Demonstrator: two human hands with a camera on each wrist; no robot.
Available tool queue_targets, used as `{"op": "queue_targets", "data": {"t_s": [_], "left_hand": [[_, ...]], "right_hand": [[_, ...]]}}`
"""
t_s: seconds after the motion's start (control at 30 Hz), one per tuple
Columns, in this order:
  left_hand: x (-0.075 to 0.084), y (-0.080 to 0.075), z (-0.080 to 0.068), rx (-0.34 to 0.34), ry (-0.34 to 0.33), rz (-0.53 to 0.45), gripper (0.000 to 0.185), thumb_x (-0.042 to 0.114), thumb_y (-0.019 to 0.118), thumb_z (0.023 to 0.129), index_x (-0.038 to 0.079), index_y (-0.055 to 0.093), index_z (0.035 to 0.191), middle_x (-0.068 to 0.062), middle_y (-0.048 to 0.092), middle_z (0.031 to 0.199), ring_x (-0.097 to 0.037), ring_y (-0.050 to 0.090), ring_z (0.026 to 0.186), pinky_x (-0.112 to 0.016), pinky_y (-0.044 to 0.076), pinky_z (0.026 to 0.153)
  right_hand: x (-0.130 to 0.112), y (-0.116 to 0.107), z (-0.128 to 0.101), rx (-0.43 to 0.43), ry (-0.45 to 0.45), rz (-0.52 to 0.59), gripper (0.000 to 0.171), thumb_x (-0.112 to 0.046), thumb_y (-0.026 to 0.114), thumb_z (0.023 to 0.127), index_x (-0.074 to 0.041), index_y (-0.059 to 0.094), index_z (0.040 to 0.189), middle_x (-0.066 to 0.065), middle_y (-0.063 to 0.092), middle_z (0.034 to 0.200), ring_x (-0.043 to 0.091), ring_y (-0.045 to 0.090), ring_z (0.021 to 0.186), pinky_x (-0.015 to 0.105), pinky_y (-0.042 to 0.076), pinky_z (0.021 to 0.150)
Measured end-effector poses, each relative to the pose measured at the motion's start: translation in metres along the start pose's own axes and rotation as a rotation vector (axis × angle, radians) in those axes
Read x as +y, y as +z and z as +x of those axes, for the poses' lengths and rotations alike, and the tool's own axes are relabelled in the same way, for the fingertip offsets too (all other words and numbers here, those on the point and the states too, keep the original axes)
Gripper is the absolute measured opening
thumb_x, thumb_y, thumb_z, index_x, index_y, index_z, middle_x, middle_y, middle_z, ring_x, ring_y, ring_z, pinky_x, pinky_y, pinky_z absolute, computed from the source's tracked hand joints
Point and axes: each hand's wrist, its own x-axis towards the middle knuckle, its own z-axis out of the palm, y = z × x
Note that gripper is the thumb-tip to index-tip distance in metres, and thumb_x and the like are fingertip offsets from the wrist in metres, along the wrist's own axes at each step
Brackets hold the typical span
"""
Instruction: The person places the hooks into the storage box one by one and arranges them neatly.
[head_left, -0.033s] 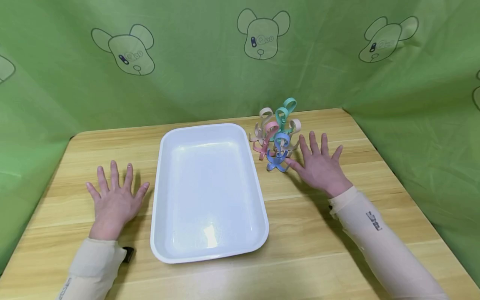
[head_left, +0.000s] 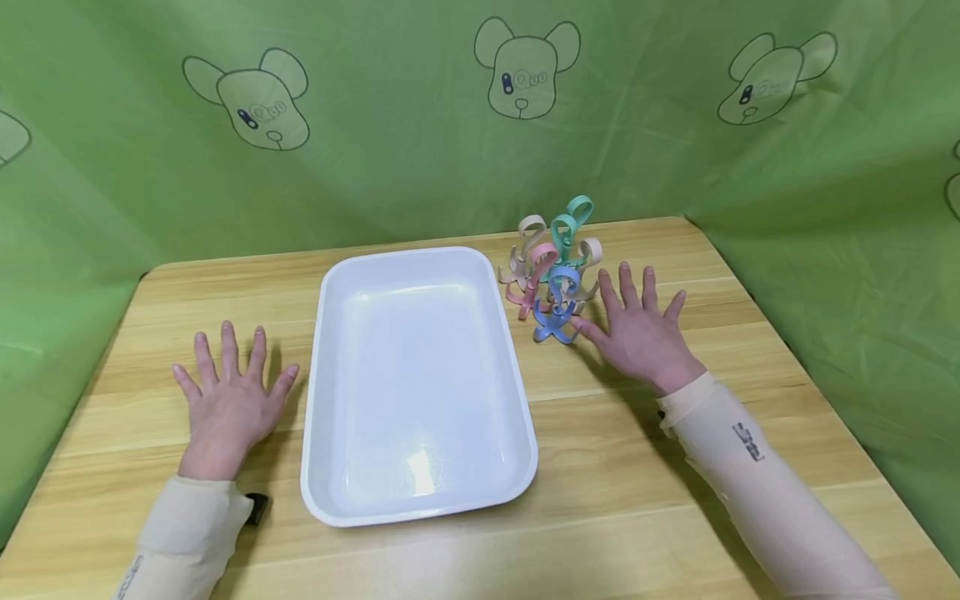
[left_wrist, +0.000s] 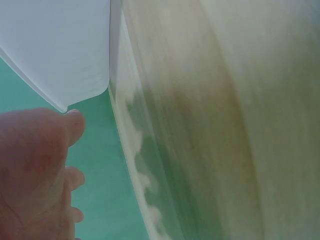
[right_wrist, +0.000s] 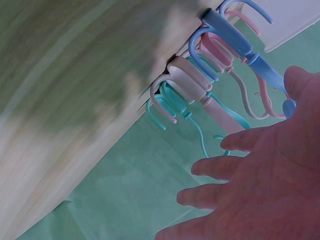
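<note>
A small heap of plastic hooks (head_left: 553,271) sits toward the far right part of the surface, just beside the far right corner of the white tray (head_left: 330,292). They come in pale colours: teal, pink, beige and blue. They are tangled together, some standing up with curled loops on top, the teal one tallest. A blue one lies lowest at the near side of the heap.
</note>
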Motion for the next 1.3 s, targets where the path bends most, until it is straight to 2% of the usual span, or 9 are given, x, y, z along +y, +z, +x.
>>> {"op": "queue_targets", "data": {"t_s": [0.27, 0.43, 0.53, 0.7, 0.83, 0.93, 1.07, 1.17, 1.3], "left_hand": [[0.001, -0.001, -0.001, 0.008, 0.002, -0.003, 0.081, 0.062, 0.022, 0.101, 0.006, 0.004, 0.157, -0.023, -0.027, 0.154, -0.040, -0.036, 0.133, -0.073, -0.019, 0.098], [0.001, -0.004, -0.002, 0.056, 0.026, -0.046, 0.081, 0.059, 0.026, 0.102, 0.003, 0.002, 0.156, -0.025, -0.022, 0.156, -0.045, -0.026, 0.138, -0.070, -0.008, 0.106], [0.002, -0.008, -0.002, 0.100, 0.053, -0.161, 0.081, 0.052, 0.033, 0.104, -0.004, 0.002, 0.154, -0.029, -0.013, 0.157, -0.048, -0.013, 0.141, -0.064, -0.002, 0.111], [0.003, -0.018, -0.002, 0.125, 0.018, -0.516, 0.075, 0.042, 0.045, 0.104, -0.009, 0.016, 0.152, -0.032, 0.019, 0.154, -0.052, 0.023, 0.137, -0.061, 0.023, 0.110], [0.006, -0.021, -0.003, 0.148, -0.025, -0.788, 0.059, 0.037, 0.053, 0.102, -0.005, 0.044, 0.143, -0.024, 0.050, 0.140, -0.035, 0.054, 0.123, -0.038, 0.047, 0.099], [0.009, -0.020, -0.003, 0.116, -0.011, -0.993, 0.051, 0.030, 0.059, 0.100, -0.007, 0.054, 0.135, -0.020, 0.059, 0.131, -0.016, 0.063, 0.110, -0.023, 0.050, 0.090], [0.015, -0.017, -0.004, -0.010, -0.003, -1.249, 0.053, 0.021, 0.066, 0.097, -0.015, 0.051, 0.132, -0.020, 0.063, 0.124, -0.012, 0.067, 0.101, -0.029, 0.050, 0.090], [0.019, -0.014, -0.003, -0.073, -0.025, -1.266, 0.055, 0.024, 0.067, 0.096, -0.015, 0.051, 0.131, -0.015, 0.065, 0.120, -0.012, 0.067, 0.100, -0.034, 0.049, 0.092], [0.022, -0.012, -0.003, -0.106, -0.055, -1.153, 0.058, 0.035, 0.067, 0.095, -0.009, 0.056, 0.131, -0.015, 0.064, 0.123, -0.009, 0.066, 0.100, -0.032, 0.051, 0.091]], "right_hand": [[0.001, -0.005, -0.002, 0.022, -0.014, 0.012, 0.094, -0.072, 0.021, 0.095, -0.001, 0.006, 0.156, 0.028, -0.004, 0.158, 0.046, -0.018, 0.140, 0.077, -0.013, 0.097], [0.002, -0.013, -0.003, 0.192, -0.096, 0.051, 0.088, -0.063, 0.038, 0.099, 0.004, 0.020, 0.153, 0.029, 0.012, 0.157, 0.045, 0.002, 0.144, 0.069, 0.003, 0.109], [0.000, -0.017, -0.003, 0.370, -0.189, 0.145, 0.073, -0.046, 0.057, 0.098, 0.006, 0.038, 0.146, 0.029, 0.034, 0.149, 0.045, 0.026, 0.139, 0.060, 0.021, 0.111], [-0.007, -0.019, 0.001, 0.558, -0.319, 0.332, 0.047, -0.015, 0.071, 0.092, 0.004, 0.055, 0.131, 0.022, 0.056, 0.126, 0.039, 0.052, 0.116, 0.053, 0.043, 0.099], [-0.015, -0.019, 0.008, 0.545, -0.323, 0.482, 0.039, -0.008, 0.072, 0.091, 0.003, 0.059, 0.126, 0.018, 0.060, 0.120, 0.035, 0.059, 0.107, 0.048, 0.049, 0.094], [-0.019, -0.019, 0.012, 0.502, -0.288, 0.571, 0.036, -0.008, 0.069, 0.093, 0.003, 0.060, 0.126, 0.018, 0.061, 0.119, 0.035, 0.060, 0.109, 0.046, 0.049, 0.095], [-0.023, -0.018, 0.017, 0.462, -0.259, 0.636, 0.033, -0.007, 0.068, 0.094, 0.004, 0.061, 0.124, 0.018, 0.063, 0.117, 0.034, 0.061, 0.108, 0.044, 0.049, 0.095], [-0.025, -0.017, 0.019, 0.442, -0.241, 0.649, 0.031, -0.007, 0.068, 0.094, 0.004, 0.063, 0.122, 0.017, 0.065, 0.116, 0.031, 0.062, 0.107, 0.041, 0.051, 0.094], [-0.026, -0.016, 0.022, 0.423, -0.226, 0.644, 0.028, -0.006, 0.067, 0.094, 0.002, 0.064, 0.120, 0.016, 0.066, 0.115, 0.028, 0.063, 0.105, 0.040, 0.052, 0.091]]}}
